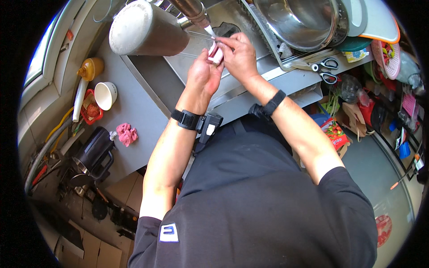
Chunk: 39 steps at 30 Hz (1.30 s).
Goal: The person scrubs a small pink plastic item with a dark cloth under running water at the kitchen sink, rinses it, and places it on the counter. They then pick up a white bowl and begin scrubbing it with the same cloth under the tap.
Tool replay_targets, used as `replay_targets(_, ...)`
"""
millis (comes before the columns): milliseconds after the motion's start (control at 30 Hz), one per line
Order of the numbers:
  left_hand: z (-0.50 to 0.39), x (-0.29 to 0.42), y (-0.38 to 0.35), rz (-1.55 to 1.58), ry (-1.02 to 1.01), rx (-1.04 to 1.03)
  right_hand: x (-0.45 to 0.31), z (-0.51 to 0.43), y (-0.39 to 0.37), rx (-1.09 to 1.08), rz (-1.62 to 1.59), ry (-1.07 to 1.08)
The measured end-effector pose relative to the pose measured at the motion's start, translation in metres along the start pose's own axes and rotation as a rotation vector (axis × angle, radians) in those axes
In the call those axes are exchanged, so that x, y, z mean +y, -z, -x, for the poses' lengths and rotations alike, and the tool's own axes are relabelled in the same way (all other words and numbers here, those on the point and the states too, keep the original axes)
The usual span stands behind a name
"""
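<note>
Over the stainless steel sink (181, 65), both hands are together under the tap (197, 15), with water (210, 31) running down at the fingertips. My left hand (205, 72) is palm up and cradles a small pink-and-white slippery piece (216, 57), which looks like raw food; its exact kind is hard to tell. From the right, my right hand (239, 55) pinches the upper end of the same piece between thumb and fingers. Fingers hide part of it. A dark, flat thing (228, 29) lies in the basin behind the hands.
A large grey cylinder (161, 33) stands left of the tap. Right of the sink are a wire rack (264, 37), a steel pot (298, 20) and scissors (325, 68). A white cup (106, 96), pink cloth (126, 134) and black kettle (95, 150) are on the left counter.
</note>
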<state>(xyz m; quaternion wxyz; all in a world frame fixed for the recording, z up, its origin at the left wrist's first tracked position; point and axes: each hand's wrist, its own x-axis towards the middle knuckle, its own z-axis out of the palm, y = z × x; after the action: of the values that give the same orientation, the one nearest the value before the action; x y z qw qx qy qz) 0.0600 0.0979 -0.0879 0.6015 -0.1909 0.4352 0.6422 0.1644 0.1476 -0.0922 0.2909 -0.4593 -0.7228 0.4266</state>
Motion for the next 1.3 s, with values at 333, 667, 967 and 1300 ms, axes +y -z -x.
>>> replay_targets(333, 0.008, 0.008, -0.004, -0.024, -0.038, -0.018, -0.015, -0.016, 0.011, -0.099, 0.073, 0.114)
replay_targets(667, 0.001, 0.023, 0.008, -0.085, -0.050, -0.065, -0.003, -0.021, 0.002, -0.144, -0.037, 0.095)
replay_targets(967, 0.008, 0.030, 0.004, -0.214, -0.021, 0.037, 0.005, -0.020, 0.015, -0.178, 0.053, 0.286)
replay_targets(1300, 0.011, 0.040, 0.005, -0.173, 0.027, 0.062, -0.017, -0.014, 0.020, -0.235, -0.218, -0.033)
